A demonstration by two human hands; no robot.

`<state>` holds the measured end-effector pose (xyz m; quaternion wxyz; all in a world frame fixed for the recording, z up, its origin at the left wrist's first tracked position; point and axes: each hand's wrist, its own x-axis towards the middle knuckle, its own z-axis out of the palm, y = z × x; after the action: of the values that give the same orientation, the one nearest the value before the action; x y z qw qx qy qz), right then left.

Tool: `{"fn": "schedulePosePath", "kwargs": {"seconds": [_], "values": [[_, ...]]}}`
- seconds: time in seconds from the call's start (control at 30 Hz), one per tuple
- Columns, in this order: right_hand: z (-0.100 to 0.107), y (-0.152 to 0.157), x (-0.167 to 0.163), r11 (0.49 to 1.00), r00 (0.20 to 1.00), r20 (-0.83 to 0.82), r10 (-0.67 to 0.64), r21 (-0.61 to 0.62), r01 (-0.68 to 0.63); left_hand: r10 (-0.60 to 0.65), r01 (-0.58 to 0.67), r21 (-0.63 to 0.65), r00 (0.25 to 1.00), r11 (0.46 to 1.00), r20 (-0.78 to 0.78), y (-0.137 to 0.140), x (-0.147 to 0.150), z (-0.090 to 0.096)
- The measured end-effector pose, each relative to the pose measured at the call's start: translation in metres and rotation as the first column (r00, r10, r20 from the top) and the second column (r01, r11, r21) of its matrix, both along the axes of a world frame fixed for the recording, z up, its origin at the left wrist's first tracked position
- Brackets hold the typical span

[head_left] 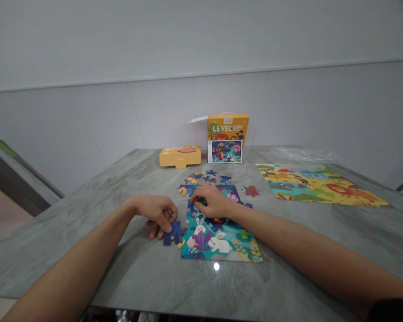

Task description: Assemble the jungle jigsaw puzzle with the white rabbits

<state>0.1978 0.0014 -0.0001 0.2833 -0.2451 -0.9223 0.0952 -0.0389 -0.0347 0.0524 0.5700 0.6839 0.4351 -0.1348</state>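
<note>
My left hand (pixel 157 213) pinches a dark blue jigsaw puzzle piece (pixel 172 234) between thumb and fingers, just left of the partly assembled puzzle. That puzzle (pixel 204 243) lies flat, with white rabbits and plants along its near edge and gaps around its far part. Over its upper left part is my right hand (pixel 211 200), fingers curled down and thumb bent in. Whatever its fingertips hold or press is hidden. Several loose pieces (pixel 211 175) lie beyond the puzzle, and a brown piece (pixel 251 191) rests to its right.
A yellow puzzle (pixel 322 185) lies at the right. At the back stand an upright yellow box (pixel 227 123) and a picture card (pixel 224 152) leaning before it. An orange box (pixel 180 156) sits to their left; clear plastic wrapping (pixel 300 154) lies at the back right.
</note>
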Motion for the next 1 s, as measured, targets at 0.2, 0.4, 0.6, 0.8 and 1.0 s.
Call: {"fn": "schedulePosePath", "kwargs": {"seconds": [0.2, 0.4, 0.6, 0.8, 1.0], "values": [[0.001, -0.001, 0.000, 1.000, 1.000, 0.010, 0.013, 0.014, -0.013, -0.024, 0.024, 0.007, 1.000, 1.000, 0.007, -0.001, -0.001, 0.005], [0.001, -0.001, 0.000, 0.999, 1.000, 0.019, 0.019, 0.031, -0.019, 0.138, -0.143, 0.220, 0.990, 0.965, 0.037, 0.002, -0.004, 0.007], [0.001, -0.001, 0.000, 0.999, 1.000, 0.013, -0.003, 0.036, 0.003, 0.338, -0.403, 0.373, 0.913, 0.836, 0.229, 0.007, 0.003, -0.001], [0.000, 0.001, -0.001, 0.997, 0.997, -0.008, -0.081, -0.003, 0.081, 0.416, -0.549, 0.411, 0.830, 0.728, 0.371, 0.010, 0.016, -0.010], [-0.003, 0.002, -0.002, 0.989, 0.989, 0.035, -0.147, 0.034, 0.146, 0.520, -0.729, 0.480, 0.684, 0.488, 0.512, 0.024, 0.019, -0.031]]}}
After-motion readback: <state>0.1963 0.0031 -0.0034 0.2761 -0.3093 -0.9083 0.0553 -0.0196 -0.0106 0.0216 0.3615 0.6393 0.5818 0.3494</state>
